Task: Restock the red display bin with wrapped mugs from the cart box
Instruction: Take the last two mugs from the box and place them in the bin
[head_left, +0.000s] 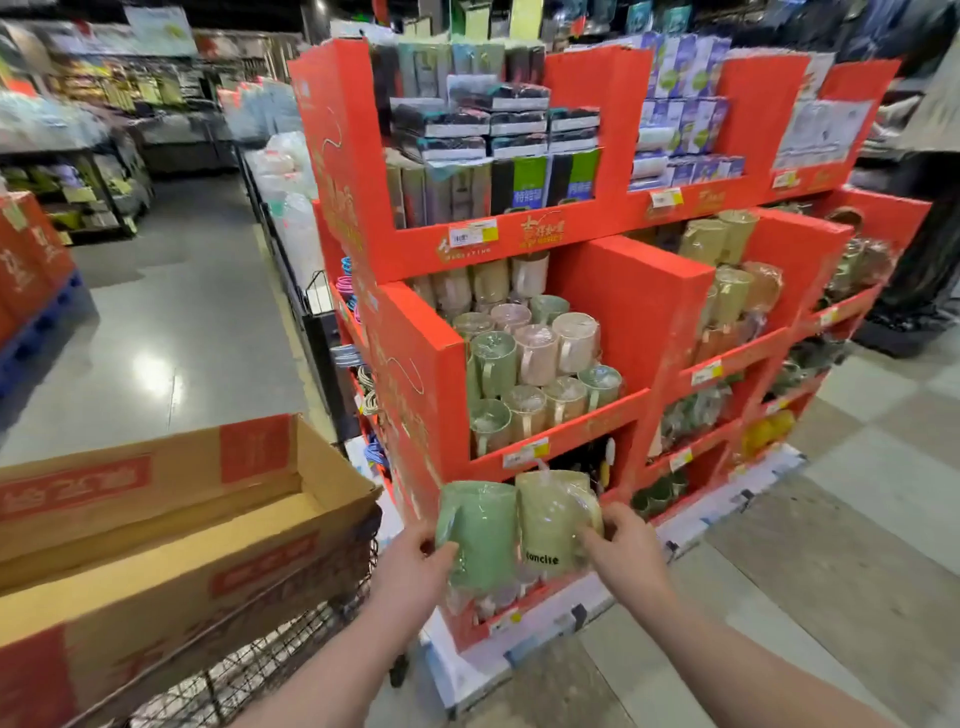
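In front of the red display bin (571, 423) I hold two plastic-wrapped mugs side by side. My left hand (410, 564) grips a green mug (480, 530) by its left side. My right hand (626, 551) grips a cream mug (550, 519) with black lettering. Both mugs hang below the bin's front lip, in front of a lower shelf. The bin holds several wrapped mugs (535, 358) in green, pink and cream, stacked in layers. The open cardboard cart box (171, 525) sits at my left on a wire cart (249, 670); its inside is hidden from here.
The red cardboard stand has boxed goods (498, 135) on the tier above and more wrapped mugs (732, 291) in bins to the right. An aisle with grey floor (171, 332) runs back on the left. Tiled floor (857, 519) lies to the right.
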